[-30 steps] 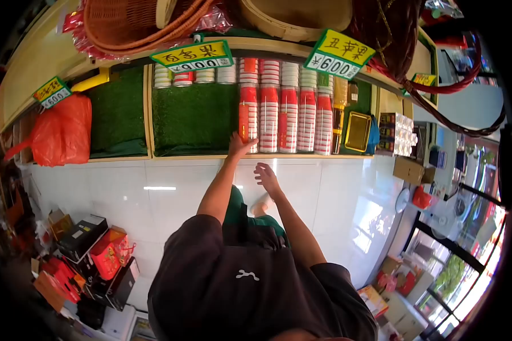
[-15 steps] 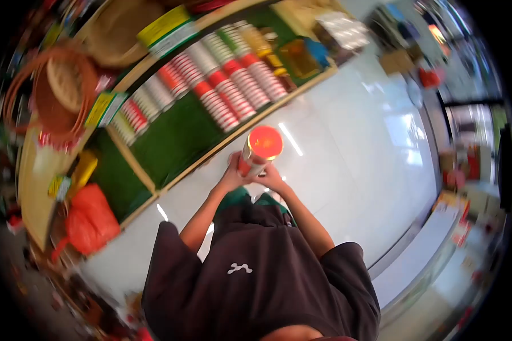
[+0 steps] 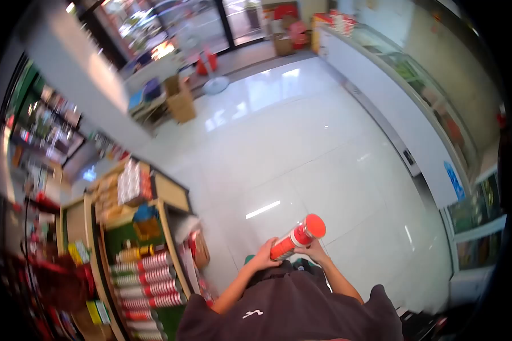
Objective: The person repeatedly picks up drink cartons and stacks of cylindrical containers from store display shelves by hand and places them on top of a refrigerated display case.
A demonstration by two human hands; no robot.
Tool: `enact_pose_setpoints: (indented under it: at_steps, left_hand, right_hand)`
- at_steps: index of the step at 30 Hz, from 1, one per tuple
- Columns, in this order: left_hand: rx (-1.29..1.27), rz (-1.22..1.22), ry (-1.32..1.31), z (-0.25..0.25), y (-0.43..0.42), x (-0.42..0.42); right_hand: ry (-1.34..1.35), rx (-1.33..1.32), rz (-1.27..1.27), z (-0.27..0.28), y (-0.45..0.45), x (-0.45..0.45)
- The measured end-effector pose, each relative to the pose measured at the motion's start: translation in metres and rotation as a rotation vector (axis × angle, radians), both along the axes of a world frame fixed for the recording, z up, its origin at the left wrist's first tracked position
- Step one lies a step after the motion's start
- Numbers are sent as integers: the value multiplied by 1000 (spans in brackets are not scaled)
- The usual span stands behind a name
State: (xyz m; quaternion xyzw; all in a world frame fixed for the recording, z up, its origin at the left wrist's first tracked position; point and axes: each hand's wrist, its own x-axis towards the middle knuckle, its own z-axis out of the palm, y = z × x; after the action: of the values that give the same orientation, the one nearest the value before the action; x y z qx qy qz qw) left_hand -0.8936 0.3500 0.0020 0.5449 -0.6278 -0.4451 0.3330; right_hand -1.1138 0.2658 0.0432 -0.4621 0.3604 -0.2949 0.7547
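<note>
A tall red canister with a clear upper section and a red lid (image 3: 294,238) is held in front of my body, tilted so that its lid points up and to the right. My left hand (image 3: 265,256) is closed around its lower part. My right hand (image 3: 314,251) is closed against its right side, below the lid. The fingers on the far side are hidden behind the canister. Its label is too blurred to read.
On the left stands a wooden shelf unit (image 3: 165,233) with rows of striped cylinders (image 3: 148,290). A long white counter (image 3: 381,94) runs along the right. Glossy tiles (image 3: 279,153) cover the floor. A cardboard box (image 3: 179,99) and a fan base (image 3: 216,85) stand farther off.
My view has swung right, from the shelf to the floor and glass doors; the shelf is now at lower left. The canister has tipped rightward, still in both hands.
</note>
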Motion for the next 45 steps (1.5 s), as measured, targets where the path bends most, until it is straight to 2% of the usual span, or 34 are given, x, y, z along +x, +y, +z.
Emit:
enact_pose_setpoints:
  at_steps: [1,3,5,7,8,12,13,15,18,19,21,23,24,25,26,27,29,32,34,36,39,41,42,43,45]
  left_hand:
    - [-43,-38,-30,-5,-20,-2]
    - [-111,-57,-147,13,-54,-10]
    - [-199,-22,-168,18,-88,-18]
    - [-159,-42,-62,12,-126,-20]
    - [-116,-11,39,7,-145,-19]
    - [-26,16,136,-4,-236,-8]
    - [-36,-8,146,-6,-265,-5]
    - [-10,-4,111,5,-290,0]
    - [-11,-59,26,19,-380,1]
    - [10,-71,-13,23,-399,1]
    - [26,-76,42,35,-456,-7]
    - [-122,-148,44,32,-503,-14]
    - [-112,-164,20,31,-527,-18]
    - [-170,-243,-62,33,-553,-25]
    - [-228,-323,-145,34,-578,-30]
    - [-221,-332,-170,36,-602,-35]
    - [-239,-472,-290,37,-649,-50]
    - [-228,-506,-352,51,-709,-67]
    - [-216,-497,-348,43,-764,-79]
    - [-187,-480,-346,35,-813,-85]
    - [-81,-373,-252,38,-879,-95]
    - [-272,-244,-242,46,-958,-106]
    - [-321,-226,-262,50,-981,-109]
    - [-317,-225,-248,52,-1004,-115]
    - [-251,-67,-78,54,-1043,-132]
  right_hand:
    - [-43,-50,-133,-3,-1,-3]
    - [-28,-52,-147,15,-9,-7]
    - [-132,16,-324,19,-24,2]
    - [-32,-71,-244,3,-54,2]
    - [-7,-182,-324,9,-72,8]
    - [60,-243,-275,19,-171,22]
    - [89,-266,-238,22,-200,24]
    - [-79,-131,-290,41,-223,31]
    - [77,-155,-380,38,-298,33]
    - [35,-209,-397,35,-322,33]
    - [82,-235,-403,45,-369,25]
    - [34,-175,-437,44,-407,17]
    - [-14,-134,-560,48,-424,14]
    - [-82,-3,-601,31,-441,8]
    - [-126,-4,-703,26,-458,3]
    - [-188,186,-768,21,-473,-4]
    - [-181,262,-828,4,-506,-19]
    - [-273,270,-948,1,-557,-26]
    - [-285,281,-942,-12,-612,-36]
    - [-294,310,-925,-1,-668,-43]
    - [-164,266,-796,26,-766,-59]
    - [4,132,-569,26,-858,-76]
    - [14,130,-569,26,-887,-77]
    - [36,49,-560,20,-918,-79]
    - [80,-30,-552,33,-963,-86]
